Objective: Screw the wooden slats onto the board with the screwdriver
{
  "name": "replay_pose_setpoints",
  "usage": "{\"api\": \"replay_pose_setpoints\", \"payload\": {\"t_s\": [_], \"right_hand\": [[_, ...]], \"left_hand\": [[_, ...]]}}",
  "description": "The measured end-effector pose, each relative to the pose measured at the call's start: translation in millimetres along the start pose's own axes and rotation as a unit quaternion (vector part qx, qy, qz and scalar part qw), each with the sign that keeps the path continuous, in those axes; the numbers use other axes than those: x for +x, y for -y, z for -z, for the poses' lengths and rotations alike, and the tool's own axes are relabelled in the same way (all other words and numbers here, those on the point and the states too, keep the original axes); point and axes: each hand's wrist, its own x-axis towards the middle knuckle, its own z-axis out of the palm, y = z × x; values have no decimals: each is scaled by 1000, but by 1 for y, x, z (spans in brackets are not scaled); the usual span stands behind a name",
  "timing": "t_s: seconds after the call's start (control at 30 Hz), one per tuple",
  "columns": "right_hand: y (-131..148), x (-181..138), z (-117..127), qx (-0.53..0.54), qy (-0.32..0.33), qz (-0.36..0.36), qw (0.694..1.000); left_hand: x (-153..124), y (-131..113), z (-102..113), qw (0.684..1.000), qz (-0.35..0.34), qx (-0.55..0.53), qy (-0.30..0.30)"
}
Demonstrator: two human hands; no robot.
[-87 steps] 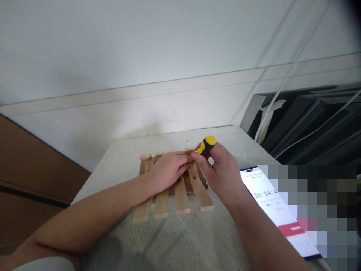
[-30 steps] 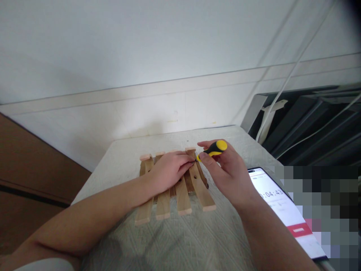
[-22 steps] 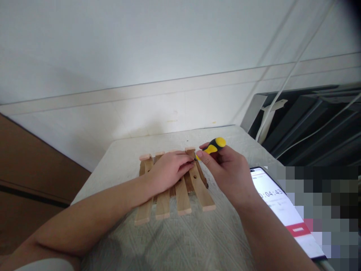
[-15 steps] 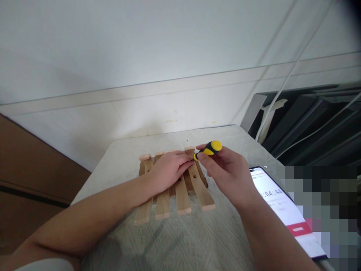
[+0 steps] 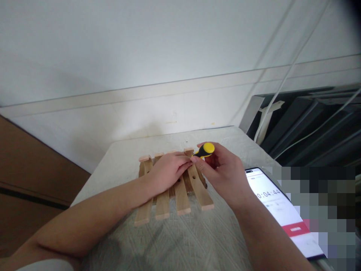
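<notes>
A small wooden slatted piece (image 5: 183, 199) lies on the cloth-covered table, with several pale slats running toward me and dark holes in some of them. My left hand (image 5: 170, 169) rests across the slats, its thumb and fingertips pinched together at the rightmost slat. What they pinch, if anything, is too small to see. In my right hand (image 5: 225, 173) is a yellow and black screwdriver (image 5: 207, 149), gripped by the handle and tilted with its butt up to the right. Its tip is hidden at my left fingertips.
To the right of my right forearm lies a phone (image 5: 270, 199) with a timer on its lit screen. Dark panels (image 5: 307, 120) lean behind it, with a white cable (image 5: 278, 94) in front. A white wall (image 5: 146, 109) rises behind the table (image 5: 217, 135); brown furniture (image 5: 34, 158) stands at left.
The screwdriver handle has turned and shifted slightly left, and my right fingers have moved closer round it. My left hand has stayed in place on the slats.
</notes>
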Motion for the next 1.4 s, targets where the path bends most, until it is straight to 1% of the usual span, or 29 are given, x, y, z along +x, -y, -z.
{"api": "replay_pose_setpoints", "payload": {"t_s": [0.07,0.17,0.23,0.37,0.53,0.63,0.7,0.8,0.87,0.93,1.1,1.17,1.3,1.4], "right_hand": [[2,-1,1,32,17,12,999],[3,-1,2,48,40,66,996],[1,1,2,46,39,96,994],[-3,1,0,38,14,101,994],[-1,-2,-2,54,57,119,990],[1,-1,-4,46,80,138,986],[1,0,-5,38,65,133,988],[-2,2,-6,15,14,105,994],[-3,2,-6,-3,-7,90,996],[-2,1,-6,0,-4,88,996],[3,-2,-6,61,42,125,989],[4,-2,-6,59,30,117,991],[2,0,-6,50,-12,62,997],[0,0,-7,58,-30,30,997]], "left_hand": [[0,0,1,1000,-4,-9,0],[0,-1,0,1000,-3,-19,-6],[0,0,-1,1000,-2,-16,-10],[-1,1,-2,1000,-9,-8,-15],[-3,-1,-2,999,-1,-32,-37],[-3,-2,-1,999,3,-38,-28],[-2,-1,-1,999,2,-33,-18],[0,0,-1,1000,14,-18,-2],[0,0,-1,1000,24,-10,11],[0,-1,0,1000,24,-13,12],[-1,-2,0,998,8,-54,-18],[-1,-2,0,999,12,-48,-13],[0,-1,-2,1000,7,-17,-8],[0,-1,-2,1000,12,-3,-2]]}}
